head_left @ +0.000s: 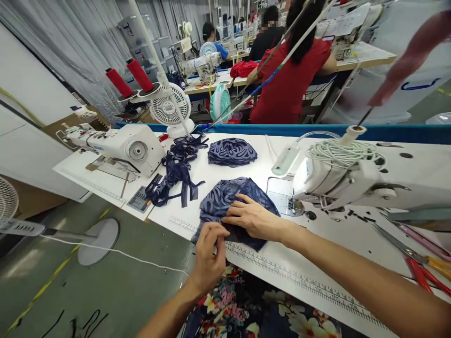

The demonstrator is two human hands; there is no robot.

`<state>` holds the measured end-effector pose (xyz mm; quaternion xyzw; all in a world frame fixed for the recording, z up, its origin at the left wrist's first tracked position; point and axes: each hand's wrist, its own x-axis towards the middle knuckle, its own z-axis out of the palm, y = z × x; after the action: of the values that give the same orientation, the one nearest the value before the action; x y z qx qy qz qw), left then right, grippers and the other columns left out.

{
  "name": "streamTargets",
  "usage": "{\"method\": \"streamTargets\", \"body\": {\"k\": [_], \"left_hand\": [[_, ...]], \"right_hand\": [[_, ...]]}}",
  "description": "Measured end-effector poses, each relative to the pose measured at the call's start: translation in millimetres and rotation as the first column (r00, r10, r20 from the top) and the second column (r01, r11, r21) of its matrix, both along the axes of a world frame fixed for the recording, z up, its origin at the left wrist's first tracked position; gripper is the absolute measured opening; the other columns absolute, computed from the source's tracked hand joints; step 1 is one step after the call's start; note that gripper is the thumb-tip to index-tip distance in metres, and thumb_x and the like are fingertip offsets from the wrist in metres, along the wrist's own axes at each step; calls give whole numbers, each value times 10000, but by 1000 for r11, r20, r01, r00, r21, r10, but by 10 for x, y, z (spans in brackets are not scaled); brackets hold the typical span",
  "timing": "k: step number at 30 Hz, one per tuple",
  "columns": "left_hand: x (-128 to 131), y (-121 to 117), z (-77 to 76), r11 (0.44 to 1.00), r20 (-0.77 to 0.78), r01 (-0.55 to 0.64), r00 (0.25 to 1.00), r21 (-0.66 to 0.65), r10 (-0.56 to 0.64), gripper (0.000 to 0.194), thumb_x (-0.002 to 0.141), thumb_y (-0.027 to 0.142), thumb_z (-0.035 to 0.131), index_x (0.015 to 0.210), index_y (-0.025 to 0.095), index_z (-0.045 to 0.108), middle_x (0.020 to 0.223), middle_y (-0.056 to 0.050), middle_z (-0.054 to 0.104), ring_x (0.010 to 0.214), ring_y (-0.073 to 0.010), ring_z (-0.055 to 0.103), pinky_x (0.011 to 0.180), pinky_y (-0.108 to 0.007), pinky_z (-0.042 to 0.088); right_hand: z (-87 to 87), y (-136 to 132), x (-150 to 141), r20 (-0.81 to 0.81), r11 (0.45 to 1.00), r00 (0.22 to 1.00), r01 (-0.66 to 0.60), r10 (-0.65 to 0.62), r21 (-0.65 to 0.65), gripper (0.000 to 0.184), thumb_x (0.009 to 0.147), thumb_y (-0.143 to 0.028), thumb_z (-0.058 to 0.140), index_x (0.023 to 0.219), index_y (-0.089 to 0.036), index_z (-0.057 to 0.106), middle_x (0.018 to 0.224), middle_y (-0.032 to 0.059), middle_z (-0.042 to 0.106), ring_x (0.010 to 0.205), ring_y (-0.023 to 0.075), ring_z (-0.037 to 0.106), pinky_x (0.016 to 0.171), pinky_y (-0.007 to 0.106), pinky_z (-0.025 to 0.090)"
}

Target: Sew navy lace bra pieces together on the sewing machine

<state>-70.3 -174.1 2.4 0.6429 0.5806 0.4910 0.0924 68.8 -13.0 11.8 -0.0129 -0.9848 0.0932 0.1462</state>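
A piece of dark blue patterned fabric [229,197] lies on the white sewing table [268,169], just left of my sewing machine [338,178]. My right hand [252,218] rests flat on the fabric with its fingers stretched out, pressing it down. My left hand [209,251] pinches the fabric's near edge at the table's front, fingers closed on the cloth.
A second folded patterned piece [231,152] and a heap of dark blue strips [176,176] lie further back. Another sewing machine [120,146] stands at left, a small white fan [171,109] behind it. Scissors [416,260] lie at right. Other people sew at tables beyond.
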Motion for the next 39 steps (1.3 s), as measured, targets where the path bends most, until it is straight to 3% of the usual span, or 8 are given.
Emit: {"method": "streamTargets", "body": {"k": [9,12,18,23,25,27,32,39], "left_hand": [[120,69,-242,978,-99,-132,988,-161,117,758,817,466,700,1414,196,318,1336,-192,511,1234,-358,519,998,-571,485],[10,172,-227,978,-88,-207,975,-41,203,533,878,386,645,1335,211,433,1329,-165,532,1259,-330,511,1049,-564,449],[-799,128,490,962,-163,-261,949,80,271,153,951,240,504,1060,229,612,969,-36,681,912,-206,648,878,-387,543],[-827,635,1329,826,-515,-308,664,472,542,238,909,117,522,1030,244,682,889,-36,657,963,-241,598,1122,-642,235],[-498,983,1263,923,-697,-165,612,348,373,297,862,57,542,1057,242,670,958,-34,662,1024,-256,581,1135,-705,113],[-110,1305,961,993,-815,14,572,120,90,247,873,41,499,986,186,666,894,-34,652,985,-243,591,1114,-732,113],[499,1746,206,988,-813,120,564,-94,-146,334,977,77,333,975,172,653,928,-33,649,986,-185,616,1152,-545,253],[589,1482,49,981,-745,75,641,-182,-187,261,971,299,470,1044,95,615,1014,-171,663,1013,-301,635,940,-467,493]], "right_hand": [[320,-53,-69,-264,966,951,95,-159,-240,284,918,-60,383,1033,-208,596,995,67,621,960,176,562,911,388,466],[606,-165,-179,-345,932,909,109,-233,-345,201,934,-106,381,1023,-212,525,985,69,612,945,176,575,820,334,490],[980,-467,-243,-509,875,751,189,-421,-445,131,912,-150,451,1012,-221,497,870,10,589,733,125,543,669,269,456],[746,-694,-33,-175,334,805,31,-567,-942,267,870,-258,538,1117,-253,436,802,-50,513,569,74,453,487,207,381],[468,-740,173,2,119,801,92,-598,-989,291,868,-311,536,1126,-253,414,797,-56,523,528,73,479,461,209,390],[168,-762,451,148,74,735,261,-661,-962,285,875,-352,521,1114,-246,409,714,-75,512,476,96,506,416,219,398],[-199,-784,1106,-18,527,557,775,-831,-350,393,912,-317,501,1293,-230,458,799,20,607,594,175,614,433,260,439],[-113,-667,1283,-151,805,793,592,-590,-35,195,919,-188,505,1084,-191,610,1021,70,652,1018,213,619,1007,446,461]]}}
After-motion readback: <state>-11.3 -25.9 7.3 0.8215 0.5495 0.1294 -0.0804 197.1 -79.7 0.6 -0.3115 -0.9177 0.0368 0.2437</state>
